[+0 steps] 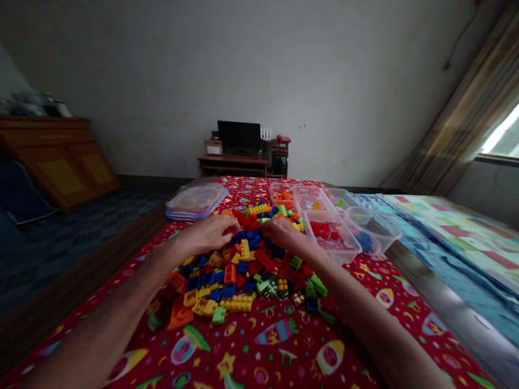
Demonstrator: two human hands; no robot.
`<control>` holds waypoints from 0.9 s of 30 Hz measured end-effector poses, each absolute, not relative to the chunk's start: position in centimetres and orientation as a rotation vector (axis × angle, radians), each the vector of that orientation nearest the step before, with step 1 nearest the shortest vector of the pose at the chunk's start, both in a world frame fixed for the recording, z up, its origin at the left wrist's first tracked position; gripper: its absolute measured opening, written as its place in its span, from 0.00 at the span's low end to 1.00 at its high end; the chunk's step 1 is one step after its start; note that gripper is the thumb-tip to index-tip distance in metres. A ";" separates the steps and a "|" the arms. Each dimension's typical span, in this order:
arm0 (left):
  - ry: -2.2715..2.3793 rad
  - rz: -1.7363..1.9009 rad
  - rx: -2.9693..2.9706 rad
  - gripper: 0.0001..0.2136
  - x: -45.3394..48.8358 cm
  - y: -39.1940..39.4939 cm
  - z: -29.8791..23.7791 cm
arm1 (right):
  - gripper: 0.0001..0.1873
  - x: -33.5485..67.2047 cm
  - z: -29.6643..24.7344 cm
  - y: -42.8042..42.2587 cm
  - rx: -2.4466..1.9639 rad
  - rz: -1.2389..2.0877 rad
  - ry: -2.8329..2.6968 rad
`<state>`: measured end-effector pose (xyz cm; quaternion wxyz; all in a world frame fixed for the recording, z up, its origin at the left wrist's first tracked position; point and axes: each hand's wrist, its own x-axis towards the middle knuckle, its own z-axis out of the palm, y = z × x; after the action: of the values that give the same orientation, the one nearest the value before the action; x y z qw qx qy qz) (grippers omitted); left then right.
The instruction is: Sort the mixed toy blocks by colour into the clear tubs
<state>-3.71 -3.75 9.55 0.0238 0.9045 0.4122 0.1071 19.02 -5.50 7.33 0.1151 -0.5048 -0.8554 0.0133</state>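
A heap of coloured plastic building bricks (pixel 243 270) lies on a red patterned cloth (pixel 259 351). My left hand (pixel 211 232) rests on the far left of the heap, fingers curled down among red and blue bricks. My right hand (pixel 286 232) lies on the far right of the heap, fingers also curled into the bricks. The fingertips of both hands nearly meet over the pile. What they grip, if anything, is hidden.
Clear plastic tubs (pixel 332 232) with sorted bricks stand to the right of the heap. A stack of clear lids (pixel 197 201) lies at the back left. A low desk with a monitor (pixel 239 138) stands by the wall. A blue patterned mat (pixel 446 237) lies to the right.
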 end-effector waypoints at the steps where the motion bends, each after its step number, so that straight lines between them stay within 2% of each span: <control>1: 1.290 0.425 2.805 0.14 -3.4 -3.7 9.4 | 0.12 19.1 7.3 -5.3 -1.460 0.040 -2.489; 5: 1.315 0.714 2.739 0.15 -2.4 -2.9 8.5 | 0.11 19.2 7.1 -4.9 -1.363 0.055 -2.415; 10: 1.317 0.847 2.619 0.12 -2.6 -2.2 7.7 | 0.10 19.8 7.5 -4.3 -1.271 0.061 -2.356; 16: 1.243 0.921 2.447 0.14 -2.0 -2.5 7.4 | 0.12 20.3 7.7 -4.0 -1.282 -0.054 -2.403; 19: 1.210 0.946 2.330 0.20 -1.2 -2.8 7.2 | 0.15 20.1 8.3 -4.8 -1.273 -0.022 -2.336; 23: 1.146 0.993 2.178 0.33 -0.4 -3.4 7.3 | 0.19 19.4 9.2 -6.0 -1.108 0.261 -2.368; 27: 1.021 0.913 1.970 0.39 0.1 -3.7 7.2 | 0.13 18.9 9.6 -6.6 -0.916 0.325 -2.447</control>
<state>0.10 -3.74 7.24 0.3624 0.7652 0.3967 0.3545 18.87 -6.65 9.58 0.2516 -0.3366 -0.8995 0.1193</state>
